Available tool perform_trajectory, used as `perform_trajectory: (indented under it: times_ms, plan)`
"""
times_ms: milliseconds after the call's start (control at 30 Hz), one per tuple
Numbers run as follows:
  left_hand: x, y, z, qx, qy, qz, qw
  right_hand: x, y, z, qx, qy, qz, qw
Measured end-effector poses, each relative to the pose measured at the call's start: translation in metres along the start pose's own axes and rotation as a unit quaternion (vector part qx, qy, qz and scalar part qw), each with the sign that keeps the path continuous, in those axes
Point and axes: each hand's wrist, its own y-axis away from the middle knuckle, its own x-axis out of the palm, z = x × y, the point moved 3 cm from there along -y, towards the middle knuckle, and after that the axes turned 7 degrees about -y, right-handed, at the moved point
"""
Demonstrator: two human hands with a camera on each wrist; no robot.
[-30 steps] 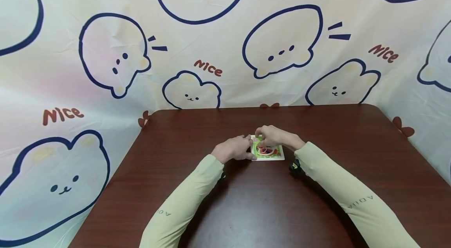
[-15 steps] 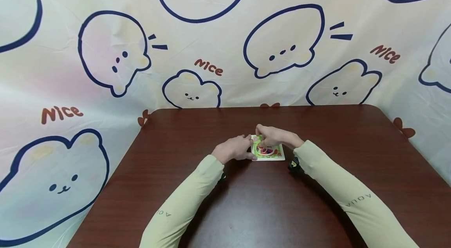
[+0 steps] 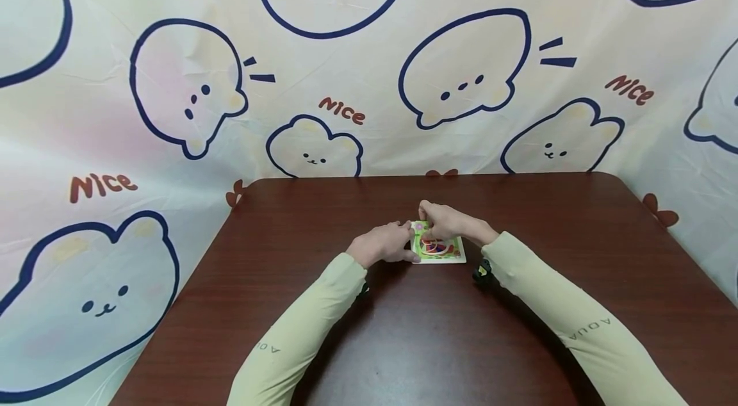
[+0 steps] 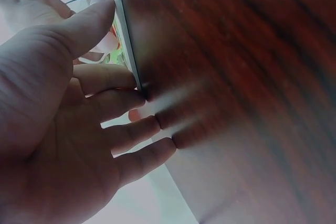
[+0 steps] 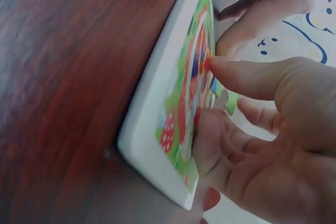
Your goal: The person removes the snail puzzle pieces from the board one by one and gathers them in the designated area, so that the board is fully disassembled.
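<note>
A square puzzle board [image 3: 441,259] with a white rim and a bright green and red picture lies on the table. My left hand [image 3: 382,243] rests at its left side, fingers fairly straight; in the left wrist view the thumb [image 4: 100,17] lies along the board's edge and the fingertips touch down beside it. Over the far part of the board is my right hand [image 3: 446,223]. In the right wrist view it pinches a small puzzle piece [image 5: 229,102], green with a greyish edge, tilted up from the picture between thumb and fingers. The fingers partly hide the piece.
The dark brown wooden table [image 3: 398,342] extends around the board. A cream cloth backdrop [image 3: 369,73] with bear drawings hangs behind it and along both sides. Black wrist devices sit at both sleeves, the right one [image 3: 483,270] low beside the board.
The right hand has shifted slightly up and away over the board, showing a little more of its far left corner. The left hand and the board stay in place.
</note>
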Motion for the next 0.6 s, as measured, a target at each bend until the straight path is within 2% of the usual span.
perform_trajectory:
  times_ms: [167,333,600]
  plan:
    - [0.000,0.001,0.000,-0.003,0.009,0.007,0.9999,0.001,0.002,0.005,0.018,0.002,-0.012,0.9998]
    - [0.000,0.002,0.000,0.000,0.017,0.001,0.9999,0.001,0.002,0.008,0.011,0.022,-0.033,0.9992]
    - [-0.002,0.004,0.001,0.012,0.017,-0.014,0.9997,-0.002,0.001,0.013,-0.038,0.037,-0.074,0.9958]
